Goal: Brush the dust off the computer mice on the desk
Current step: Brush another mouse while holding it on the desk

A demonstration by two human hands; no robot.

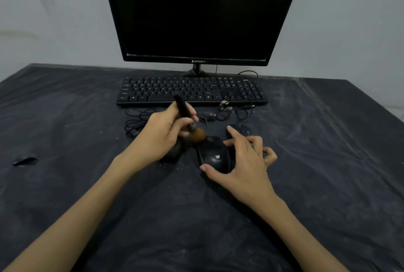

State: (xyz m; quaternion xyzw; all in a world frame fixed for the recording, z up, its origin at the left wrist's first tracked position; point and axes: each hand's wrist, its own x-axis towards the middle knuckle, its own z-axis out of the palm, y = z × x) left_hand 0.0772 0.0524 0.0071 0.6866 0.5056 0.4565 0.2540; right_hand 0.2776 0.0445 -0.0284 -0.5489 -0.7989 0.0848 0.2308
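Bare forearms reach over the dusty black desk cover (87, 184). On the black mouse with a white heart (215, 155), the right hand (247, 162) pinches its sides, thumb and fingers spread. Closed around a black-handled brush (185, 114), the left hand (161, 134) sets brown bristles at the mouse's front-left edge, hiding another dark mouse (175, 151). A third mouse (240, 129) lies behind the right fingers, near tangled cables (140, 120), keyboard (192, 91) and monitor (201, 11).

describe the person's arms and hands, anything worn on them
Both forearms are bare all the way to the bottom edge of the picture: no sleeves show. The left hand and the right hand wear no gloves, and no watch, bracelet or ring can be seen. The nails look short and unpainted.
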